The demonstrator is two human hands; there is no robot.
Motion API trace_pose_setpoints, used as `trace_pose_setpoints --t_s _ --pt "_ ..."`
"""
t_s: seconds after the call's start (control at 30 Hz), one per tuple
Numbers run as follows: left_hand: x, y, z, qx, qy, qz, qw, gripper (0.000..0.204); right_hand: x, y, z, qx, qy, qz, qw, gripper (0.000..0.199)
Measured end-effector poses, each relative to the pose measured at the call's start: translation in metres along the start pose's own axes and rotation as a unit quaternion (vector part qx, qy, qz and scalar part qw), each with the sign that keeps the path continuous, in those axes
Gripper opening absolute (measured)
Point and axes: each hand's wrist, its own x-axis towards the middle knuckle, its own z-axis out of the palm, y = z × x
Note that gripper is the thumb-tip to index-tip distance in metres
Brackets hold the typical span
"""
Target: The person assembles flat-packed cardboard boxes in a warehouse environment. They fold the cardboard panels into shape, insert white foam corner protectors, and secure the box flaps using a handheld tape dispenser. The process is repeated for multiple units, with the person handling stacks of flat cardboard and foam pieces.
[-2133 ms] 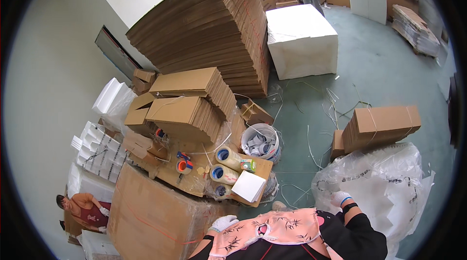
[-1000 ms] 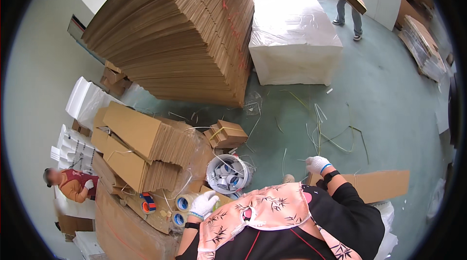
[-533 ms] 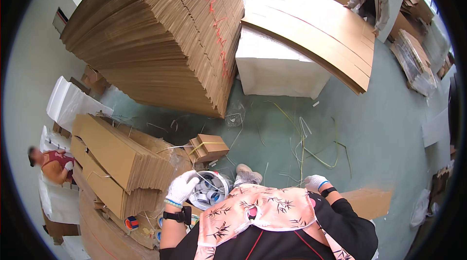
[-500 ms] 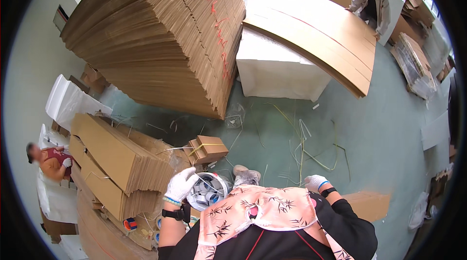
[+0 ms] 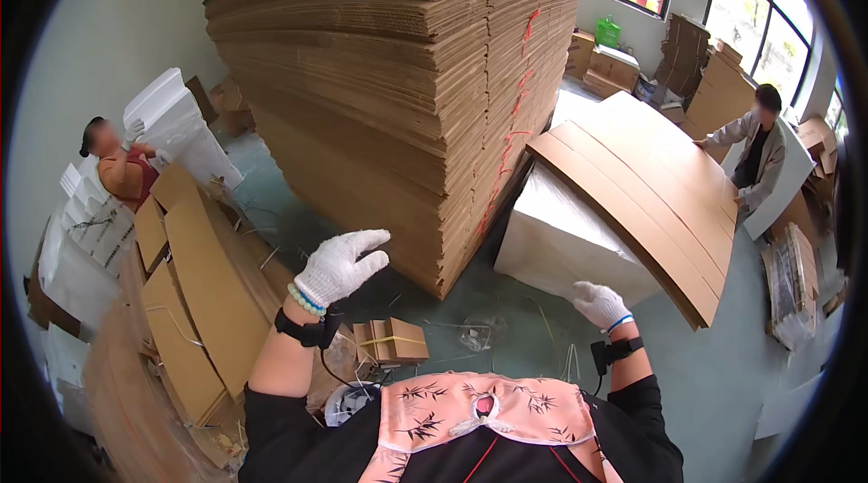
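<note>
My left hand (image 5: 342, 268), in a white knit glove, is raised with thumb and fingers apart. It holds nothing and appears in front of the lower part of a tall stack of flat cardboard sheets (image 5: 362, 121). My right hand (image 5: 601, 305), gloved in white too, reaches forward with its fingers partly stretched and nothing in them. Beyond it stands a white block-shaped stack (image 5: 570, 230), with large brown cardboard sheets (image 5: 646, 184) lying across its top and bending down at the near side. Neither hand visibly grips cardboard.
A co-worker (image 5: 759, 148) holds the far right end of the sheets; another person (image 5: 127, 166) stands at the left. Folded cardboard (image 5: 203, 275) lies left. A small strapped bundle of cartons (image 5: 393, 341) and a partly hidden white bucket (image 5: 348, 403) are near me. Straps litter the floor.
My view has tilted up, and both hands have risen and moved forward. My left hand is away from the bucket. The person at the left has raised their hands.
</note>
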Motion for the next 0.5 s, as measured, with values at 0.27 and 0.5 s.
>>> trace_pose_setpoints --t_s 0.27,0.5 --pt "0.103 0.082 -0.101 -0.065 0.129 0.038 0.989 0.044 0.174 -0.118 -0.181 0.021 0.105 -0.273 0.956 0.041" --pt "0.202 0.179 -0.16 0.061 0.298 0.107 0.947 0.052 0.273 -0.188 -0.325 -0.096 0.29 -0.46 0.834 0.045"
